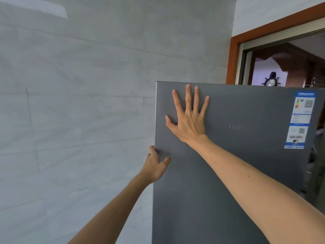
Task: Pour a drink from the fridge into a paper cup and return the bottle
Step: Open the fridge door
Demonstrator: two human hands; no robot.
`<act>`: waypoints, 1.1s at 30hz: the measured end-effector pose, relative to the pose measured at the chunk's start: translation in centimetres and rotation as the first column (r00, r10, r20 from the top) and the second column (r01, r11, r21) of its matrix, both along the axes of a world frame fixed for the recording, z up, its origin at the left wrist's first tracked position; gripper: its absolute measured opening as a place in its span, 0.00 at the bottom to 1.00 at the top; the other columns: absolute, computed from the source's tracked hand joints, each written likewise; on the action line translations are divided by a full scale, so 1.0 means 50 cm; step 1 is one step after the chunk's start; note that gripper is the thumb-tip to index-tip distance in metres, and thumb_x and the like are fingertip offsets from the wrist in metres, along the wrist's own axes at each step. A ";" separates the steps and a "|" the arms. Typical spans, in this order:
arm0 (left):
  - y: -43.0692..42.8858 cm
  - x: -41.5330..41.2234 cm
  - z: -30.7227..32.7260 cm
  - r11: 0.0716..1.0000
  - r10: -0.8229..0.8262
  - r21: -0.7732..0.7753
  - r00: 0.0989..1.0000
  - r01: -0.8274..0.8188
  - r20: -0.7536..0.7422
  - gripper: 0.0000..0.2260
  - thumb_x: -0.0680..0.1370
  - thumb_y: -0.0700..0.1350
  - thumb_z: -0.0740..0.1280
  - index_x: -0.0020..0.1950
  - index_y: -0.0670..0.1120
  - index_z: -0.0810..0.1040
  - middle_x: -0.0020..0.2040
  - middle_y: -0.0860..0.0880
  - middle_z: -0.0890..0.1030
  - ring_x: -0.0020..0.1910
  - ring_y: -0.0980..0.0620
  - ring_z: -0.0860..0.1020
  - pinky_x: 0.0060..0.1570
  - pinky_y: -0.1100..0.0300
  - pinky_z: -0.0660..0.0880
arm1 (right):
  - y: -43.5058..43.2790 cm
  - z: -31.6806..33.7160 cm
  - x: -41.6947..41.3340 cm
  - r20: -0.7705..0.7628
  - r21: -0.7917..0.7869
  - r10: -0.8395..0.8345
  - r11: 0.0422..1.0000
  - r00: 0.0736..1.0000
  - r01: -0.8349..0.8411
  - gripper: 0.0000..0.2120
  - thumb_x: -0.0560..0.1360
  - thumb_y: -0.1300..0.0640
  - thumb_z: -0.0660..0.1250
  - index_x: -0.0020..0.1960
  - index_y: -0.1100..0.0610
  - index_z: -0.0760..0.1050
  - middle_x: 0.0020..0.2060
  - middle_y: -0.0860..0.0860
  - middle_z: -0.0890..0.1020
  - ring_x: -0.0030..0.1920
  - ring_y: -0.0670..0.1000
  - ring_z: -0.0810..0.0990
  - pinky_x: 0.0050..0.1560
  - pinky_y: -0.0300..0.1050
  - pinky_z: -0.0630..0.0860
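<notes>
a tall, dark grey, matt metal fridge door (228,173) fills the lower right of the frame, and its top edge runs across just above the middle. the right hand (189,120) lies flat against the upper left part of this door. its fingers are straight and spread wide, with the fingertips (188,87) close to the top edge and the thumb pointing towards the door's left edge. it holds nothing and only presses on the panel. its bare forearm reaches in from the lower right corner.

the left hand (155,166) is lower down, at the door's left edge near the middle of the frame. its thumb rests on the front face and its fingers are curled round the thin edge, so it grips the fridge door. the fingertips are hidden behind the edge. whether the door is closed or slightly ajar cannot be told.

a faint brand lettering (236,127) sits on the door to the right of the right hand. a blue and white paper energy label (300,120) is stuck near the door's right edge.

a pale grey, marbled tile wall (70,103) covers the left half of the frame. in the upper right, a brown wooden door frame (233,59) opens onto another room, where a dark ship's-wheel clock (270,81) shows just above the fridge top.
</notes>
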State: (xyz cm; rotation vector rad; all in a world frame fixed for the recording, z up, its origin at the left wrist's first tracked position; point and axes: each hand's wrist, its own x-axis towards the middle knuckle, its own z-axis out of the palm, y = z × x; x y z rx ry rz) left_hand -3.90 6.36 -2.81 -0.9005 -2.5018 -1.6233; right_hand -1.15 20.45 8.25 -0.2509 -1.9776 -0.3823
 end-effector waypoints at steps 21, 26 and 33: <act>-0.002 0.026 -0.017 0.990 0.125 -0.044 0.983 -0.132 -0.133 0.16 0.81 0.53 0.64 0.56 0.44 0.61 0.53 0.47 0.77 0.50 0.44 0.78 0.45 0.55 0.72 | 0.005 -0.003 -0.002 -0.033 0.014 0.041 0.999 0.999 -0.041 0.39 0.75 0.37 0.55 0.81 0.52 0.48 0.78 0.64 0.50 0.77 0.69 0.47 0.69 0.77 0.47; -0.001 0.032 -0.015 0.990 0.128 -0.045 0.982 -0.135 -0.140 0.13 0.82 0.49 0.62 0.56 0.44 0.60 0.51 0.46 0.77 0.46 0.43 0.77 0.43 0.55 0.71 | -0.002 -0.004 -0.001 -0.023 0.010 0.050 0.999 0.998 -0.050 0.39 0.76 0.38 0.54 0.81 0.53 0.48 0.78 0.65 0.50 0.77 0.70 0.47 0.69 0.78 0.47; -0.012 0.067 -0.021 0.982 0.158 -0.072 0.966 -0.176 -0.203 0.11 0.83 0.47 0.61 0.54 0.44 0.59 0.50 0.48 0.75 0.46 0.42 0.76 0.43 0.56 0.67 | -0.016 -0.008 0.024 -0.022 0.006 0.051 0.999 0.998 -0.050 0.39 0.76 0.39 0.53 0.81 0.54 0.46 0.78 0.66 0.49 0.76 0.71 0.46 0.68 0.78 0.47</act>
